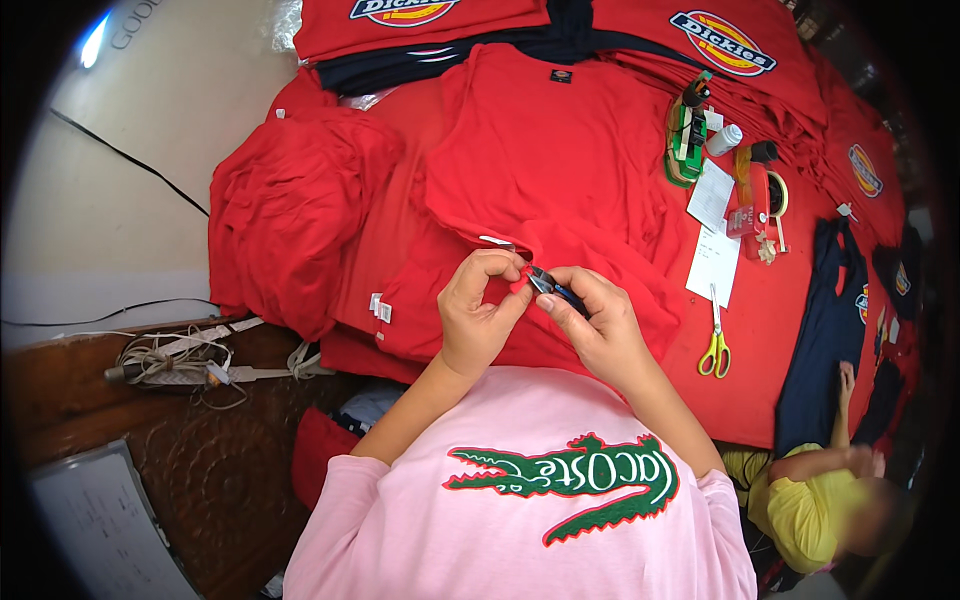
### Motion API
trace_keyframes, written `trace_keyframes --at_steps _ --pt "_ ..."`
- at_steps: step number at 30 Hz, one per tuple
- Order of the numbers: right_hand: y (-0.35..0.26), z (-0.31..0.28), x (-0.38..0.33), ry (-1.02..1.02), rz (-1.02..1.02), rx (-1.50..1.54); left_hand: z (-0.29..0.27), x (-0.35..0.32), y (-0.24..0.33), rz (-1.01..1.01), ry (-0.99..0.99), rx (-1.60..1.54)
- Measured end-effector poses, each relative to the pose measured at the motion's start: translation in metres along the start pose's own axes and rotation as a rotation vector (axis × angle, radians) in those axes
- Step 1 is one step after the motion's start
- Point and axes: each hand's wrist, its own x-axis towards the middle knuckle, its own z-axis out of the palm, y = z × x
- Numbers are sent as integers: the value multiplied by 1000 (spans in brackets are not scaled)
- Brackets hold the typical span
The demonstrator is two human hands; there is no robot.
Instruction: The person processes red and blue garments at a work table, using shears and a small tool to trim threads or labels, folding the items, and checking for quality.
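Observation:
A red garment [550, 150] lies spread in front of me, with a small dark label at its neck. My left hand [476, 312] pinches a bit of its red fabric [520, 284] between thumb and fingertips. In my right hand [606, 325] is a pair of small dark thread snips [556, 288], their tips touching or nearly touching the pinched fabric. Whether the blades are closed is too small to tell. Just beyond my fingers a small white tag [495, 240] shows on the garment, and more white labels [380, 307] stick out at its left.
Yellow-handled scissors [715, 355] lie on the right, below white paper slips [712, 262]. Beyond them are a green tool [685, 145], a white bottle [724, 140] and a tape roll [777, 193]. A red garment heap [300, 210] lies left; a person in yellow [805, 505] is lower right.

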Motion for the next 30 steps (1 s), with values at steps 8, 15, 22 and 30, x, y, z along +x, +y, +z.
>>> trace_keyframes --at_steps 8,15,22,30 --pt "6 1 -1 -35 62 121 0 1 3 15 9 17" --pt "11 -1 -6 -95 249 444 3 2 3 14 -1 11" --pt "16 -3 -8 -106 265 527 3 3 6 32 -22 18" --pt "9 -7 -7 -134 299 526 0 3 5 35 -43 21"
